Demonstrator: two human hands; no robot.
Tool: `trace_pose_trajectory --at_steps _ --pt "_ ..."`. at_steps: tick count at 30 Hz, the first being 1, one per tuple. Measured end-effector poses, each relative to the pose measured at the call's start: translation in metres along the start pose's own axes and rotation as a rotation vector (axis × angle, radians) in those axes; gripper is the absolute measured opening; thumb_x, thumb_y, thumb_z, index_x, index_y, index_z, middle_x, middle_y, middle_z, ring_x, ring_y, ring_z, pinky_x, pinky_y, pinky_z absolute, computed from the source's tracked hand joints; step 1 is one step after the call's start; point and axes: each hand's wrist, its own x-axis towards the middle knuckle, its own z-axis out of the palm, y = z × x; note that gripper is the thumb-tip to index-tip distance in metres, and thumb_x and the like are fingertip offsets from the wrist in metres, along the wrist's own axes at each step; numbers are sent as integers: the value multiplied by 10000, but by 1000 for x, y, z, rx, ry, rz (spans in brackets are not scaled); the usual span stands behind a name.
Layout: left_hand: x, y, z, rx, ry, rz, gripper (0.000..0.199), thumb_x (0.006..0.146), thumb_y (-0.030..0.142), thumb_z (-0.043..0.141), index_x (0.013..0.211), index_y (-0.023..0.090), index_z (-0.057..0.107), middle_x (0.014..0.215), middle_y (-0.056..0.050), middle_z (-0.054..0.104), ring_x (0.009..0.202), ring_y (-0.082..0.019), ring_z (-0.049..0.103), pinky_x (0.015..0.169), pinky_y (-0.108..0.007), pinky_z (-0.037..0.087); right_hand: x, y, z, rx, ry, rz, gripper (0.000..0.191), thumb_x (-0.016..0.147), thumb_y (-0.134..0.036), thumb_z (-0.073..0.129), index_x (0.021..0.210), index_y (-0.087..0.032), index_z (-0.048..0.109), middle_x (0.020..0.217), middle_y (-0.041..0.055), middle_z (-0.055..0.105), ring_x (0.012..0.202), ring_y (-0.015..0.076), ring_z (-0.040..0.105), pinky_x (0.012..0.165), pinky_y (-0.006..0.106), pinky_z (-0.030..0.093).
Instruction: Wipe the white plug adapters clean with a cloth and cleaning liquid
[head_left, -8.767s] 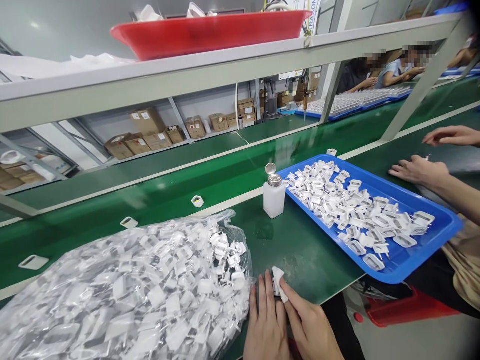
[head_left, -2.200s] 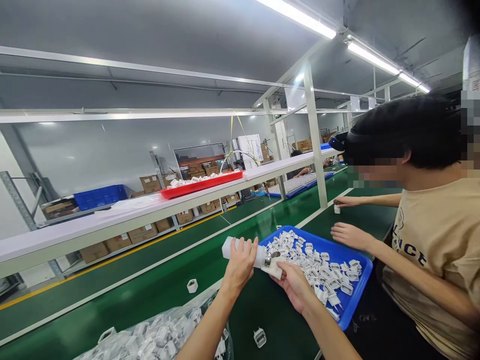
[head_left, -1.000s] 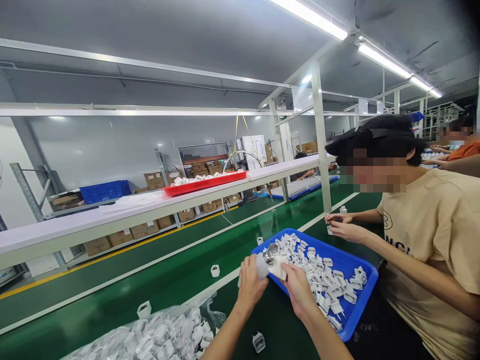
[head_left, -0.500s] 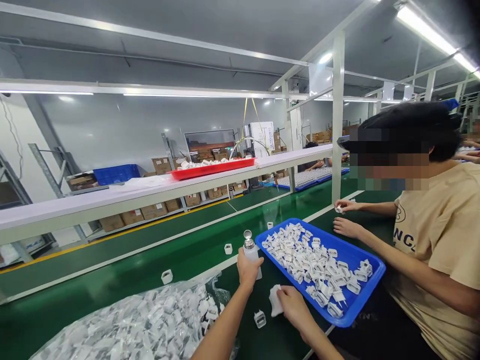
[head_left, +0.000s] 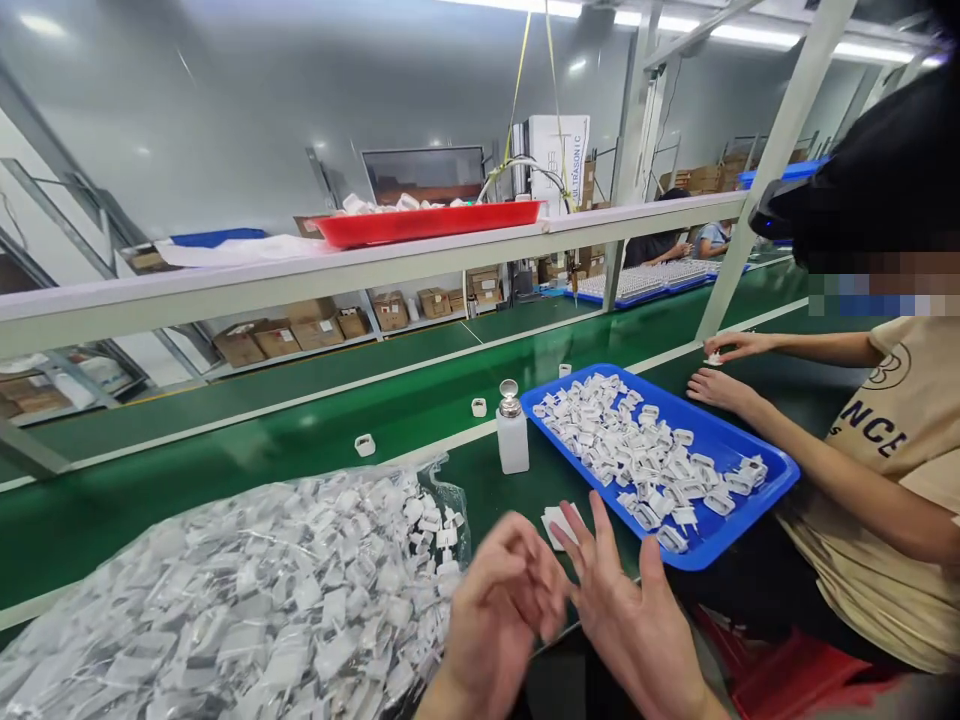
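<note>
My left hand is raised near the front edge, its fingers loosely bent and somewhat blurred, with nothing visible in it. Right beside it, my right hand is open, palm showing and fingers spread. Behind my hands a folded white cloth lies on the green bench, partly covered by the right fingers. A white pump bottle with a metal top stands upright beyond. To the right is a blue tray holding many white plug housings. At left, a clear plastic bag is full of similar white pieces.
Single white housings sit on the green conveyor belt. Above it runs a shelf with a red tray of white parts. At right a co-worker handles a small white piece. A slanted post stands near them.
My left hand has let go of the bottle, which now stands on the bench. My right hand has released the white cloth. Both hands have come together nearer me, and the view has tilted down.
</note>
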Motion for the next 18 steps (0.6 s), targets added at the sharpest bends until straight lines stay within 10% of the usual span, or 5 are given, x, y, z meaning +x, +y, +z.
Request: trace_pose_trajectory --at_steps 3,5,10,14,18 --pt "-13 -41 -2 -104 -237 -464 304 584 419 504 629 149 636 590 -80 611 462 -167 567 384 -231 339 -1 10 11 116 -29 89 794 752 -962 321 1402 -559 534 1566 -48 490 1473 300 396 1128 561 374" --pt "-11 -61 -7 100 -192 -523 284 485 320 493 560 115 675 540 -104 625 472 -162 560 418 -228 331 1 17 13 165 -39 144 765 740 -961 366 1355 -561 582 1560 -62 495 1497 294 351 1149 565 342" --pt "2 -44 -16 539 135 -194 138 618 236 527 539 172 620 497 -9 571 448 -124 490 467 -237 366 -1 22 13 230 17 207 754 754 -927 436 1407 -562 529 1570 -80 479 1506 254 335 1185 488 313" --pt "5 -7 -15 360 216 112 254 720 186 606 963 196 680 883 -41 717 757 -165 658 656 -242 507 1 13 10 286 88 128 751 794 -913 365 1412 -522 539 1550 -38 513 1477 282 386 1105 526 408" --pt "4 -20 -10 55 -224 -470 279 723 306 544 850 113 700 809 -142 732 632 -207 671 536 -275 508 2 2 9 306 166 172 744 800 -922 317 1354 -508 591 1525 -40 542 1461 276 411 1082 531 427"
